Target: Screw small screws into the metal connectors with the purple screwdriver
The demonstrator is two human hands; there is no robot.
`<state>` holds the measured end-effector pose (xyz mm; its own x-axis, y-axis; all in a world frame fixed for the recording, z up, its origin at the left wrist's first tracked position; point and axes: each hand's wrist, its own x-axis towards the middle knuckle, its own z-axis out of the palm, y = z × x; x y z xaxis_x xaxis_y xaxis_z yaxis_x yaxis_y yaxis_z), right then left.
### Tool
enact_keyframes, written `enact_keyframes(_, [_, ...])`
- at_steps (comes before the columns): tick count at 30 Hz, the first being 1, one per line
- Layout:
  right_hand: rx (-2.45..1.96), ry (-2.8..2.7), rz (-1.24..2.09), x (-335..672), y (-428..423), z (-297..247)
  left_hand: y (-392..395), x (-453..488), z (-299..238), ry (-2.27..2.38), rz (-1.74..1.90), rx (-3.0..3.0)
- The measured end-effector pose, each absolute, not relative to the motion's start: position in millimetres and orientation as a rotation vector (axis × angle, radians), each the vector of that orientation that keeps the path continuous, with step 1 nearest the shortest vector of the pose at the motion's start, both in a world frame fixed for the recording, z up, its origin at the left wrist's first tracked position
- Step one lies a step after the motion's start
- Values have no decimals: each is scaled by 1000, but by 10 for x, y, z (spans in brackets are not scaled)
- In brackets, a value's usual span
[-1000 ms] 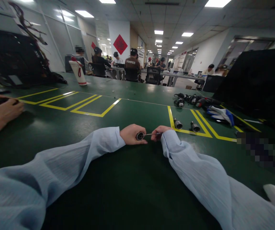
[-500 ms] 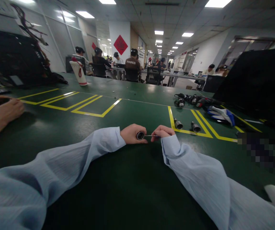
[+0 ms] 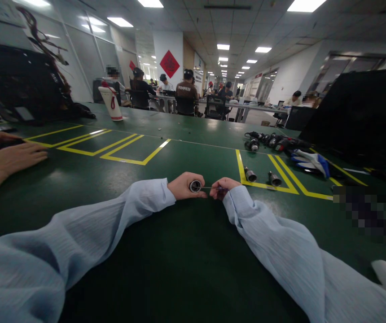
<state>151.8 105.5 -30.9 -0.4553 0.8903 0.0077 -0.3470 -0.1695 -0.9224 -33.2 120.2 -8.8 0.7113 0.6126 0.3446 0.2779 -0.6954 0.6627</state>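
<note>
Item 1: metal socket point(image 3: 195, 186), the landmark of this entry. Grasped in the left hand point(image 3: 181, 185), which wrapped around it from the left side; open round end turned toward the wearer, long axis apparently running away from the wearer, barrel masked by the grip.

Item 2: thin rod point(image 3: 208, 188). Pinched in the right hand point(image 3: 225, 186), just to the right of the socket; long axis lay crosswise, roughly level, tip against or within the socket's mouth (which of the two could not be told). The left hand was the nearer to the socket, touching it; the right stood just beside, the rod bridging the gap.

Item 3: two metal fittings, one point(image 3: 250, 174) nearer to the socket, one point(image 3: 274, 179) farther, both right of it and slightly beyond, tilted on the tabletop point(image 3: 186, 269) within yellow tape point(image 3: 271, 185). The right hand and its sleeve came between these and the socket.

Item 4: dark connectors point(image 3: 254, 144), heaped beyond the socket to the right; blue-and-white gloves point(image 3: 310, 162), farther right.

Item 5: paper cup point(image 3: 112, 105), upright, well beyond the socket to the left.

Item 6: a co-worker's hands point(image 3: 14, 157), well left of the socket, around a dark object.
</note>
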Motion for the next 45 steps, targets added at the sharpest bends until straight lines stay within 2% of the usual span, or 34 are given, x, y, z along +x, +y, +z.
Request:
enact_keyframes(13, [-685, -1074, 1479, 1458, 807, -203, 1186, -323, -60, 796, 884, 2326])
enact_keyframes(19, [-688, -1054, 1600, 1509, 894, -222, 1161, -333, -26, 811, 833, 2373])
enact_keyframes(25, [-462, -823, 1772, 1574, 967, -216, 1158, -349, -19, 792, 772, 2470])
enact_keyframes(30, [-552, -754, 1714, 1569, 989, -236, 1150, -344, -32, 751, 723, 2708])
enact_keyframes(37, [-576, -715, 1704, 1543, 1015, -273, 1026, -268, -8, 662, 434, 3304])
enact_keyframes(45, [-597, -803, 1762, 1583, 1125, -358, 918, -197, 84, 592, 356, 3513])
